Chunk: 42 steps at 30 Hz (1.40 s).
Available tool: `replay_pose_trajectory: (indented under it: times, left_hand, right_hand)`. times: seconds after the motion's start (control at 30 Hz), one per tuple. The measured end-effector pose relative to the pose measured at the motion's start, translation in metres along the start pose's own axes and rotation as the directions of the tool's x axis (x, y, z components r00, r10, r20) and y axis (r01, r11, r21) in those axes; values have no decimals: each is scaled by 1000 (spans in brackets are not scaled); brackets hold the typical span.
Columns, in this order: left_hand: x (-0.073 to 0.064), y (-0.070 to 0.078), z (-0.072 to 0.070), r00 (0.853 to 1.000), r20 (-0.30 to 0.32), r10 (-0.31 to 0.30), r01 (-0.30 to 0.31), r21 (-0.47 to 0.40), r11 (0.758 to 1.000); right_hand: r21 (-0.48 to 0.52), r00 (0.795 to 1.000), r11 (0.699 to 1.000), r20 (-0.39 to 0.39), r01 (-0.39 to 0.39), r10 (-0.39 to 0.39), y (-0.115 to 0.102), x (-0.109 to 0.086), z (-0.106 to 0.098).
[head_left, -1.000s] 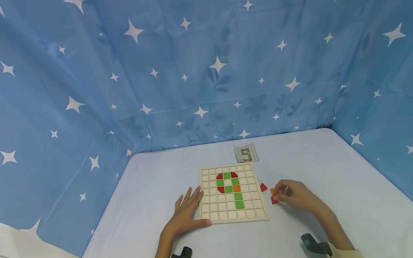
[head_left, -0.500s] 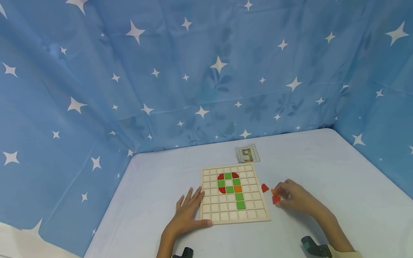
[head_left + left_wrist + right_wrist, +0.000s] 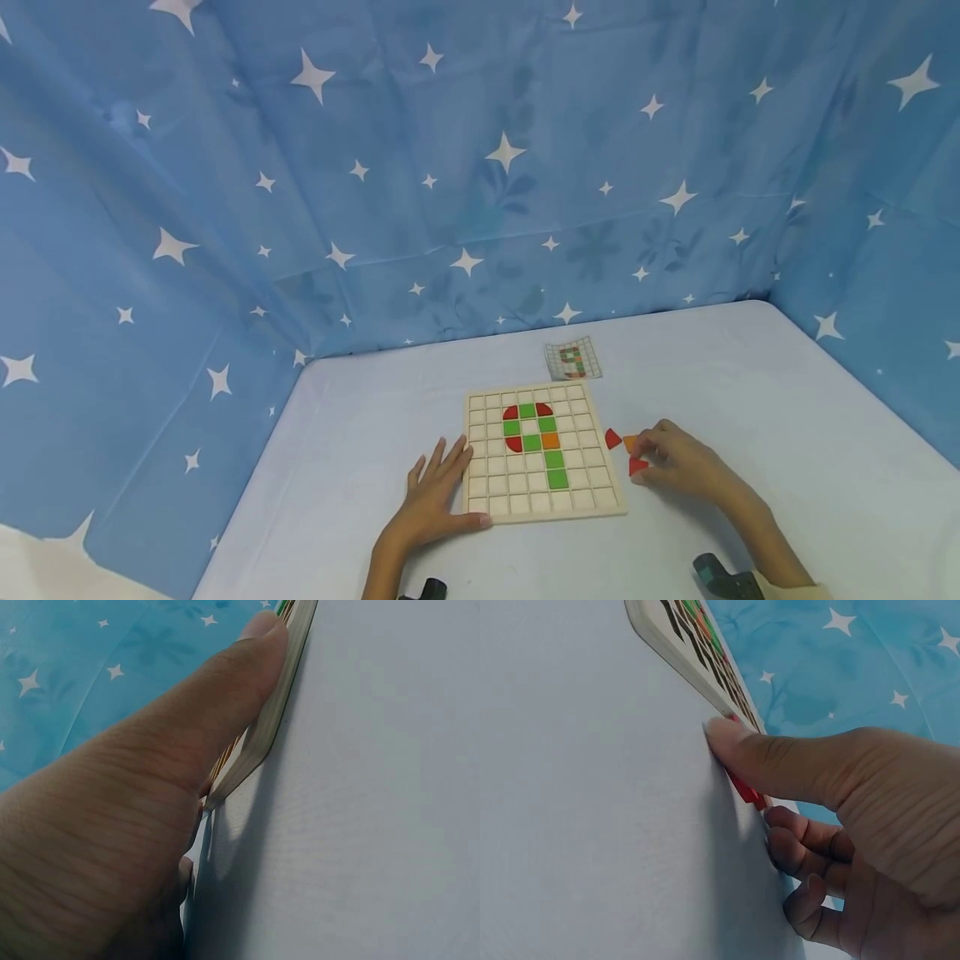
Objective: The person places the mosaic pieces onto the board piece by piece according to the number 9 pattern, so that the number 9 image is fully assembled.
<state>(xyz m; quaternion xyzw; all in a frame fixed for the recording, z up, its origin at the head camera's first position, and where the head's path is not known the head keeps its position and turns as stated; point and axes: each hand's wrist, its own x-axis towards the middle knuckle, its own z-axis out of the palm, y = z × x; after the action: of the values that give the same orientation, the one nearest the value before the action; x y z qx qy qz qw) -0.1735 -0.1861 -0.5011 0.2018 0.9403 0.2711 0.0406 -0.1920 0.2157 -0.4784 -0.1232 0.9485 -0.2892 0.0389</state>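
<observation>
My left hand (image 3: 431, 500) lies with spread, straight fingers along the left edge of a wooden grid board (image 3: 497, 503). Its thumb rests on the board's near left corner, also seen in the left wrist view. Red, green and orange tiles sit in the board's cells in a 9-like shape. To the right of the board, my right hand (image 3: 678, 462) pinches a red tile (image 3: 638, 467) between thumb and curled fingers, low at the table. An orange tile (image 3: 630, 443) lies just beyond, partly covered by the fingers. A red quarter-round tile (image 3: 612, 439) lies beside the board.
A small pattern card (image 3: 573, 360) with a coloured 9 on a grid lies behind the board. White cloth (image 3: 375, 408) covers the table. A blue star-patterned curtain (image 3: 420, 208) stands along the back and sides.
The orange tile has shifted slightly left, towards the red quarter-round tile. My right fingers have moved a little around the red tile. The left hand has stayed on the board.
</observation>
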Motion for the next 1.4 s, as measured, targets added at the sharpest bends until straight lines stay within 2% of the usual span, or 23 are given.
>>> replay_pose_trajectory:
  times: [0.17,0.5,0.83,0.97,1.1,1.17,1.27,1.4]
  left_hand:
    - [0,0,0,1000,-12,6,-6,-5,1000]
    - [0,1,0,1000,-3,-3,3,-1,1000]
    - [-1,1,2,1000,-3,2,-2,-3,1000]
    - [-1,1,0,1000,-4,1,-1,-8,1000]
    - [-1,2,0,1000,2,-3,3,4,1000]
    - [-1,1,0,1000,6,-5,5,7,1000]
    - [0,1,1,1000,2,-3,3,1,1000]
    - [0,1,1,1000,-5,2,-2,5,1000]
  right_hand:
    - [-3,1000,1000,-8,17,-17,-1,0,1]
    - [122,997,991,34,57,-62,1,-1,-1]
    - [210,995,973,-25,97,-94,-7,-1,-1]
    - [298,993,947,-45,117,-109,-13,2,3]
    - [417,983,891,-58,180,-171,-15,3,10]
    - [429,977,878,-71,213,-202,-16,4,12]
    - [418,971,877,-89,239,-222,-19,4,15]
    - [409,978,888,-78,210,-196,-24,6,17]
